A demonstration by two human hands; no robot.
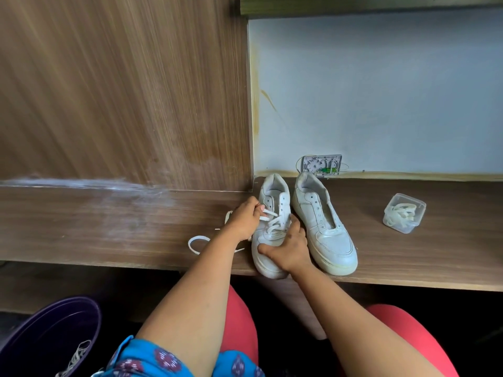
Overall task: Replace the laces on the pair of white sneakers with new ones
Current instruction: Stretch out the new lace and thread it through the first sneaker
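Observation:
Two white sneakers stand side by side on the wooden desk. The left sneaker (272, 202) is partly laced. My left hand (243, 220) pinches a white lace (268, 213) near its upper eyelets. The lace's loose end (197, 242) trails in a loop over the desk to the left. My right hand (290, 246) rests on the left sneaker's toe and side, holding it down. The right sneaker (324, 227) has no lace in its eyelets.
A small clear plastic box (404, 213) with white laces inside sits on the desk at the right. A purple bin (40, 338) with laces in it stands on the floor at lower left. An opened wall socket box (322, 164) is behind the shoes. The desk (109, 227) edge runs along the front.

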